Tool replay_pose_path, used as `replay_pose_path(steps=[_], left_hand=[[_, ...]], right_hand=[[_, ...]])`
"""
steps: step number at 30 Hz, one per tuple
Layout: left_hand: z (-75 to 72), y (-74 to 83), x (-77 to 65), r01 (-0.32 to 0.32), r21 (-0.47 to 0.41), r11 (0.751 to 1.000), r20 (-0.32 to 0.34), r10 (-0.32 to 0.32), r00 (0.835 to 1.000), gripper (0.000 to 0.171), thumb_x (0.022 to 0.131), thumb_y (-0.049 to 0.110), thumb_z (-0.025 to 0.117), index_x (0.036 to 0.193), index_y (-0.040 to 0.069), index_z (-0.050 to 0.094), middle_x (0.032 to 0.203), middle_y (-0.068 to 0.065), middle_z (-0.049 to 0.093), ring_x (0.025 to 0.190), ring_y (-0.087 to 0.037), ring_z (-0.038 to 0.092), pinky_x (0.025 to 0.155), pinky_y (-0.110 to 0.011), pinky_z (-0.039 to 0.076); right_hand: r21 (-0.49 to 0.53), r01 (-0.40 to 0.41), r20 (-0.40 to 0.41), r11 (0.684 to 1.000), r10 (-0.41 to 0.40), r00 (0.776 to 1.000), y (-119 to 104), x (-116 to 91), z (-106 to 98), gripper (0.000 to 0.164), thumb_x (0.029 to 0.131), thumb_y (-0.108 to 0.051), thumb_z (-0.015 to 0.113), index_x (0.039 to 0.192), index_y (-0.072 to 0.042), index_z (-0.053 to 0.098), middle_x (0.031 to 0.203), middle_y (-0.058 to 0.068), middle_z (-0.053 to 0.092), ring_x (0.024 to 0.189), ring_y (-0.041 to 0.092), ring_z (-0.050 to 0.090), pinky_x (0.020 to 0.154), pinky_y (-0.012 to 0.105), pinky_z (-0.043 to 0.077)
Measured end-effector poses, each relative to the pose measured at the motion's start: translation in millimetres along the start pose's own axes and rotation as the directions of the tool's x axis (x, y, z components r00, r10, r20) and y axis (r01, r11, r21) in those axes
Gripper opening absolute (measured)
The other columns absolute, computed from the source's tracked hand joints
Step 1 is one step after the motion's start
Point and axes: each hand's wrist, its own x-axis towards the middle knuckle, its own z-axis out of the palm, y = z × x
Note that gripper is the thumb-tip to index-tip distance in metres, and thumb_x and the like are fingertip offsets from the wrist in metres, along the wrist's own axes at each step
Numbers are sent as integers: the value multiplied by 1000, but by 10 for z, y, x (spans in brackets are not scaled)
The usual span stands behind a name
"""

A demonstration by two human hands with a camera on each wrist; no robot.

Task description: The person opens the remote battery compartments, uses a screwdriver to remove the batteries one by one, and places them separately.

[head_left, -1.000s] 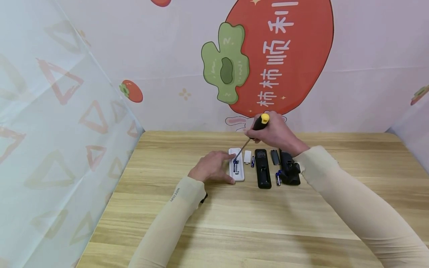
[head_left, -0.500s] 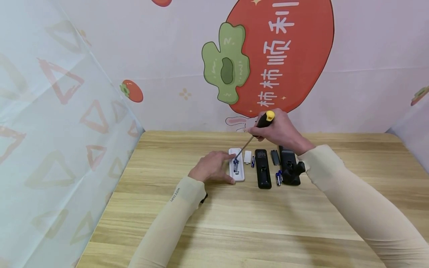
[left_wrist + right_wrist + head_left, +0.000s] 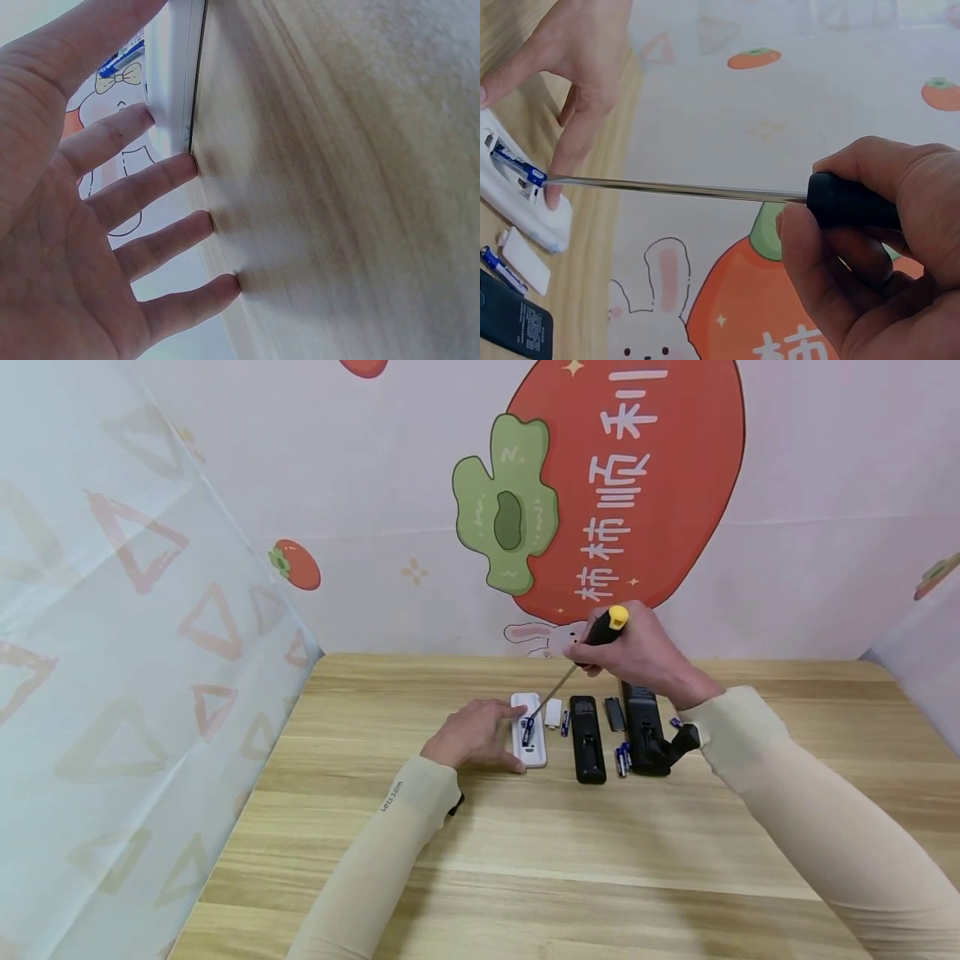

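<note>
A white remote control (image 3: 536,757) lies on the table, back up, its battery compartment uncovered. My left hand (image 3: 471,732) steadies it, index finger on its upper part and thumb at its lower end; in the left wrist view the fingers are straight and spread. My right hand (image 3: 641,647) grips a screwdriver (image 3: 602,628) by its black handle with a yellow end. In the right wrist view, the shaft (image 3: 682,189) slants to a blue battery (image 3: 517,163) in the compartment, the tip touching the battery's end. That battery sits tilted.
Right of the white remote lie its white cover (image 3: 553,712), a loose battery (image 3: 566,722), a black remote (image 3: 585,714) with an open compartment, a black cover (image 3: 615,714), several batteries (image 3: 623,762) and another black remote (image 3: 642,718). A printed cloth wall (image 3: 405,527) stands behind the table (image 3: 525,860).
My right hand and the screwdriver handle have shifted right and slightly up. The tip has moved a little right, and the battery in the white remote now lies more slanted. My left hand stays.
</note>
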Motion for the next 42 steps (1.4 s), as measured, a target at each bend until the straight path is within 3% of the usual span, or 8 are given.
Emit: replay_pose_path(steps=[6,22,29,36,42], left_hand=[[-6,-5,-8,0,-1,1000,0,0,1000,97,67,52,93,151,31,50,154,-3,48,139,-32,44,110,-62,36],[-15,-15,-7,-3,-11,1000,3,3,1000,97,67,51,93,152,30,49,154,-2,48,138,-30,45,110,-59,37],[-19,2,-6,7,-20,1000,7,-6,1000,98,67,49,94,152,29,49,154,-3,48,137,-30,46,111,-56,37],[-18,13,-5,-1,-11,1000,3,1,1000,98,67,49,94,152,28,49,152,-3,50,133,-29,49,109,-56,40],[-12,17,-15,3,-10,1000,6,-3,1000,98,67,49,93,152,29,49,154,-2,48,136,-29,47,111,-55,39]], right_hand=[[-31,25,7,999,-25,1000,7,-50,-50,16,88,-16,82,85,-4,72,75,9,70,66,25,68,63,30,56],[-63,-8,57,998,12,998,77,-133,-73,21,91,-17,78,96,-2,65,82,8,72,68,22,71,68,31,60],[-61,-24,53,998,27,998,100,-162,-95,20,90,-16,78,95,-2,64,80,9,71,67,26,71,68,31,59],[-57,-42,43,998,45,998,105,-193,-109,22,91,-17,78,97,-2,63,81,10,71,67,26,71,70,39,61],[-22,-63,44,998,64,997,103,-212,-124,25,91,-17,79,99,-1,62,84,13,71,67,27,71,68,37,62]])
